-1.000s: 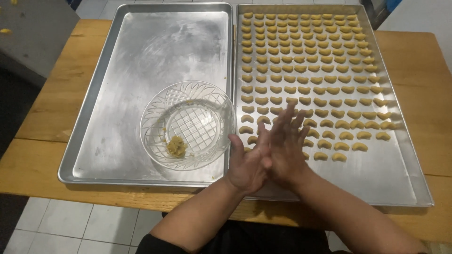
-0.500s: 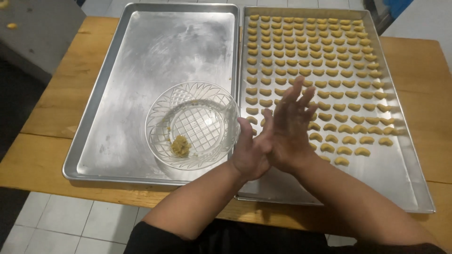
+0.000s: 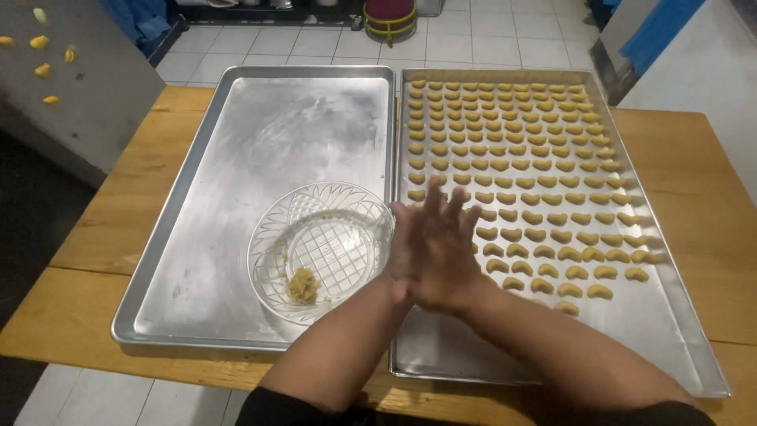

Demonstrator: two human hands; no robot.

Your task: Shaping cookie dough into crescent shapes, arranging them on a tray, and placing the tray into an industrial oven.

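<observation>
While both palms are pressed flat together, anything between them is hidden.

head view, hands: right hand (image 3: 445, 252) lies over left hand (image 3: 404, 260), fingers straight and slightly fanned, held above the seam where the two trays meet.
grip: flat palm-to-palm press, no curl round anything; can't tell if a bit of dough sits between them. Flat palms suit rolling a small piece, as a judgement.
dough: small yellowish dough lump (image 3: 303, 285) at the near side of the glass bowl (image 3: 272, 237), well apart from the hands' contact, just left of them.
bowl: clear, cut pattern, stands on the left tray (image 3: 236, 142) near its front right corner, so it is close beside the hands.
right tray: metal tray (image 3: 670, 331) touching the left one along the long edge; carries neat rows of small curved dough pieces (image 3: 505, 158), filled from the far edge down, front strip bare nearest the hands.
spacing: pieces sit apart, none touching, likely so they don't merge.
table: wooden table (image 3: 102, 229) under both trays; tiled floor (image 3: 473, 39) beyond.
far left: grey surface (image 3: 71, 102) with a few yellow bits, blurred.
</observation>
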